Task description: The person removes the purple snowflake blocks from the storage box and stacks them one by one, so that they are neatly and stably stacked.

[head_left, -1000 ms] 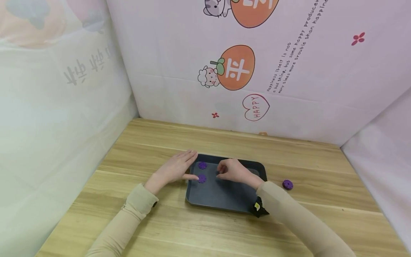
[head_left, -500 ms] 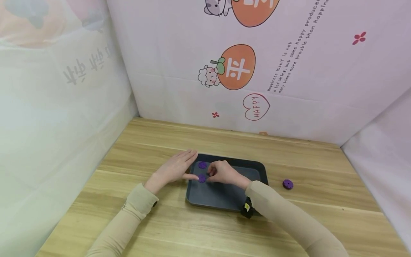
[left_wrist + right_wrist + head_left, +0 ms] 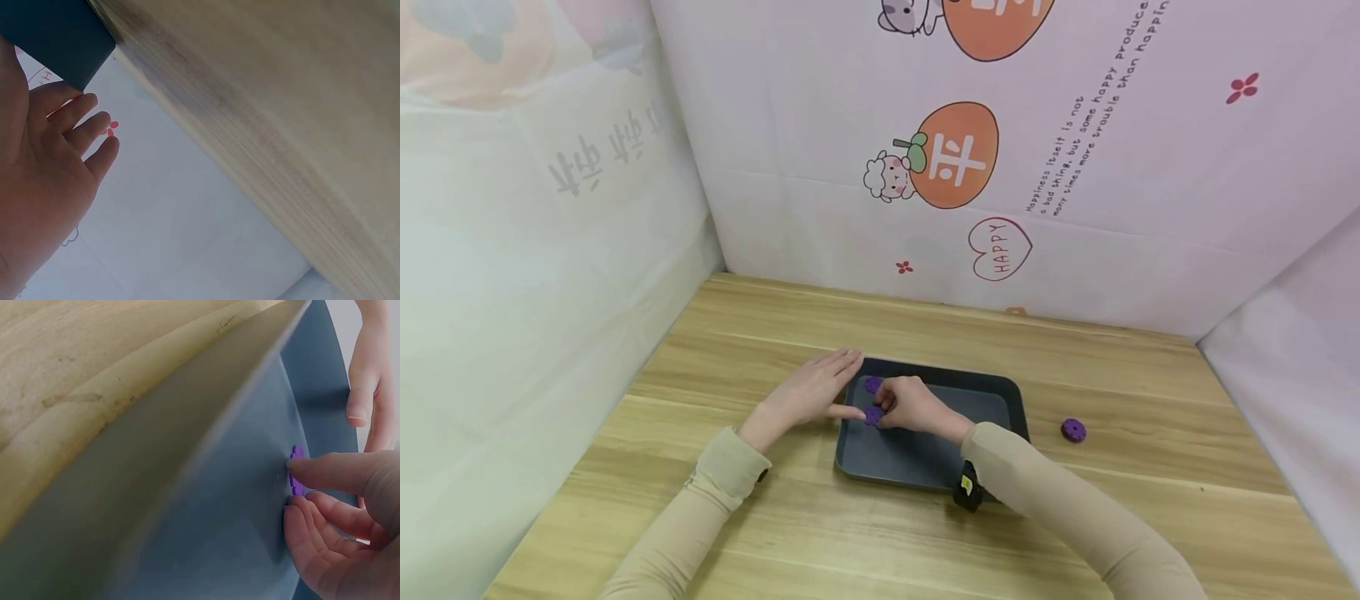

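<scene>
A dark grey baking tray lies on the wooden table. Near its left end sit two flat purple notched discs, one behind the other; fingers partly cover both. My right hand reaches in from the right, thumb and fingertips pinching the nearer disc at its edges; the right wrist view shows this purple disc close against the tray floor. My left hand rests at the tray's left rim, fingers straight toward the back corner and thumb pointing over the rim at the nearer disc. In the left wrist view its palm and fingers show beside the tray's corner.
Another purple disc, looking thicker, lies on the table right of the tray. White printed cloth hangs behind the table and along both sides. A black wrist device on the right wrist hangs over the tray's front rim.
My right hand has moved left across the tray, from its middle to the nearer disc, and its fingertips have closed in on it. The left hand has stayed in place.
</scene>
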A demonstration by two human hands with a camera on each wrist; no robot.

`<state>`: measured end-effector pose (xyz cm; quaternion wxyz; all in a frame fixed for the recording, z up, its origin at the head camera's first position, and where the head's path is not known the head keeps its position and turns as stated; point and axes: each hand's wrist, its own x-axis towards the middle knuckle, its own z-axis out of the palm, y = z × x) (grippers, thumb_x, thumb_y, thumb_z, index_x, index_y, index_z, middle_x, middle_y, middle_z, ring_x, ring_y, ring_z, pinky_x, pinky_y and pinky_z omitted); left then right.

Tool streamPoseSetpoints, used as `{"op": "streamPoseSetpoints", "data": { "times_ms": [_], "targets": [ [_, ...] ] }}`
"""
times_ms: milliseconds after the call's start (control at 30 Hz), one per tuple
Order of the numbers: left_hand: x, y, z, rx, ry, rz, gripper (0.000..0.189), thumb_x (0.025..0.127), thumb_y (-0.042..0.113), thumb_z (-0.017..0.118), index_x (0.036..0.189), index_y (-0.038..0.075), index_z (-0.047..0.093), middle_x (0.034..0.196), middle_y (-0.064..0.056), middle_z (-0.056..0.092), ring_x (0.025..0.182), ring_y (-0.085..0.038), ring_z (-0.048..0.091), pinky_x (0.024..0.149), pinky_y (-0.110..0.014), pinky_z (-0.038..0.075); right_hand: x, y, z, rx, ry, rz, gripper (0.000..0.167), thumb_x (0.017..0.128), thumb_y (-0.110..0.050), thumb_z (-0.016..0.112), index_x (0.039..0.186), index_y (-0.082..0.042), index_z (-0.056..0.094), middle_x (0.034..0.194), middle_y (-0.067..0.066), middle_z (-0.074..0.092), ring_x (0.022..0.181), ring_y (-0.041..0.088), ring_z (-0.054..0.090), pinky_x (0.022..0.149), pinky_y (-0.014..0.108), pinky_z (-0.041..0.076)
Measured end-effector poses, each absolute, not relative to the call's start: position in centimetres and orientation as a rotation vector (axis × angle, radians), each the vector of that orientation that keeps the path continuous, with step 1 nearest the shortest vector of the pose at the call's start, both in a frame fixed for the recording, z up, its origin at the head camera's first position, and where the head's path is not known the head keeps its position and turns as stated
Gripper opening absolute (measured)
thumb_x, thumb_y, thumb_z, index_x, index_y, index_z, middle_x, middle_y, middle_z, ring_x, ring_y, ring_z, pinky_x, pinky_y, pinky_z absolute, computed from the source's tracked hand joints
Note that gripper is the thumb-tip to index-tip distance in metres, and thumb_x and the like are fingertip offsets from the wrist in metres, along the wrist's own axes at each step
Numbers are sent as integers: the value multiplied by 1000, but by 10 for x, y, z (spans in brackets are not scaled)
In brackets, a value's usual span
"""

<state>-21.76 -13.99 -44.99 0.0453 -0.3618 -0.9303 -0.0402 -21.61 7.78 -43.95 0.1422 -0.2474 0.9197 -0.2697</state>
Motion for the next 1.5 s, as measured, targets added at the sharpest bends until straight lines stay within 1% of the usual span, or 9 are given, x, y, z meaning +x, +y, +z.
{"op": "streamPoseSetpoints", "data": {
  "times_ms": [267,500,900,1133,1500],
  "targets": [
    [-218,-140,-450,-1105,-2834,-120,92,89,66,55,152,1,37,159,-18,36,147,-34,37,120,-48,36,-215,77,-438,-781,2664,-760,19,79,-3,79,95,-2,71,91,11,74,82,17,69,73,27,60],
    [-217,-140,-449,-1107,-2831,-115,92,90,66,55,152,1,36,159,-18,37,147,-35,37,120,-48,36,-214,76,-438,-770,2668,-724,13,80,-1,78,91,-4,71,90,10,74,80,15,68,71,26,60],
    [-216,-139,-448,-1105,-2842,-122,92,90,65,55,152,1,36,159,-18,36,147,-35,37,121,-49,36,-210,75,-434,-783,2696,-689,11,80,-2,79,89,-2,72,86,9,74,75,14,69,67,26,60],
    [-215,-139,-446,-1115,-2820,-119,90,89,63,58,150,0,39,157,-20,39,146,-36,39,119,-49,37,-212,76,-436,-804,2695,-685,10,80,-5,79,88,-2,73,85,9,75,74,13,69,65,25,60],
    [-215,-138,-447,-1105,-2833,-139,91,90,64,56,152,1,37,158,-19,38,146,-35,38,120,-48,36,-211,82,-434,-818,2679,-691,10,81,-5,78,90,-2,74,86,10,75,71,13,70,64,24,61]
  ]
}}
